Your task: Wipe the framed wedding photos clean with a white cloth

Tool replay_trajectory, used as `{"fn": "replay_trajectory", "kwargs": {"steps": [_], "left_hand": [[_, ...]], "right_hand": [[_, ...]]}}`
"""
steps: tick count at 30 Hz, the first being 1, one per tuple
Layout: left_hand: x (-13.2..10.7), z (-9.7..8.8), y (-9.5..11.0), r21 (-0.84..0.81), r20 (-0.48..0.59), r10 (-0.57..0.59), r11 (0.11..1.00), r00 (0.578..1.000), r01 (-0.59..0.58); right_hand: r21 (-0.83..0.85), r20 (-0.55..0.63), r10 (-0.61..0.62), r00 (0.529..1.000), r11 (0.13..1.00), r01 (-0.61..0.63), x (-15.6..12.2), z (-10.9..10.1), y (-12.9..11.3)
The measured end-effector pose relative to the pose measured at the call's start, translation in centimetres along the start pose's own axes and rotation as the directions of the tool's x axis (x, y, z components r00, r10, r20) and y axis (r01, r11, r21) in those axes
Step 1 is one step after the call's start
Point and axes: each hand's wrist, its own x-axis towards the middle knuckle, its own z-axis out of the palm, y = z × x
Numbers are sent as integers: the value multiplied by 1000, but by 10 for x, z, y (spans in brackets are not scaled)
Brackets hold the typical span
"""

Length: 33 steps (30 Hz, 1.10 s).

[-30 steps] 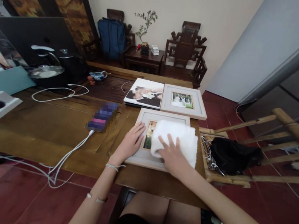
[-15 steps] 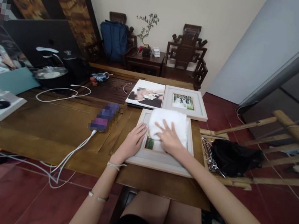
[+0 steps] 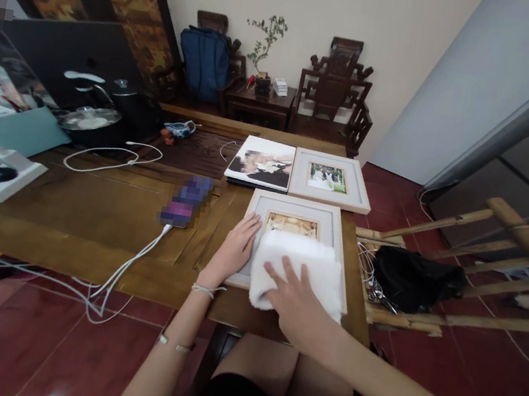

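Observation:
A pale-framed photo [image 3: 298, 212] lies flat near the front edge of the wooden table [image 3: 88, 222]. My left hand [image 3: 235, 250] rests flat on the frame's left border, fingers stretched out. My right hand [image 3: 298, 298] presses a folded white towel [image 3: 301, 268] onto the lower half of the frame, fingers spread on top of the cloth. The towel hides the lower part of the picture; the upper strip of the picture shows.
Behind lie a second framed photo [image 3: 331, 179] and a frameless print [image 3: 261, 163]. A phone [image 3: 186, 200] with a white cable [image 3: 125, 269] sits left of the frame. A black bag [image 3: 413, 277] rests on a bamboo rack [image 3: 466, 265] to the right. Pots and papers crowd the far left.
My right hand has dragged the towel from the frame's upper part down to its lower edge, uncovering the top of the picture. My left hand has stayed on the left border.

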Motion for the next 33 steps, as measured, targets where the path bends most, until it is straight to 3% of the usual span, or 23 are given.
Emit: {"fn": "replay_trajectory", "kwargs": {"steps": [4,9,13,15,18,22,29,33], "left_hand": [[1,-1,1,-4,14,11,1000,1000,-11],[4,0,1,-1,-5,29,1000,1000,-29],[5,0,2,-3,-4,21,1000,1000,-21],[5,-1,2,-3,-4,16,1000,1000,-16],[5,-2,3,-18,-4,28,999,1000,-28],[4,-1,1,-54,-14,37,998,999,-38],[1,1,-2,-89,-40,29,996,999,-33],[1,2,0,-108,-59,17,994,998,-23]], "right_hand": [[8,-38,5,999,1000,-5,11,0,11],[-151,-242,167,956,967,-207,73,-5,61],[-241,-376,75,924,955,-175,120,-16,84],[-269,-379,21,925,954,-132,136,-19,86],[-277,-377,34,926,950,-148,145,-15,89],[-288,-372,65,926,940,-181,126,-10,107],[-345,-333,208,920,881,-324,46,-16,156],[-370,-269,233,934,871,-324,5,-13,144]]}}
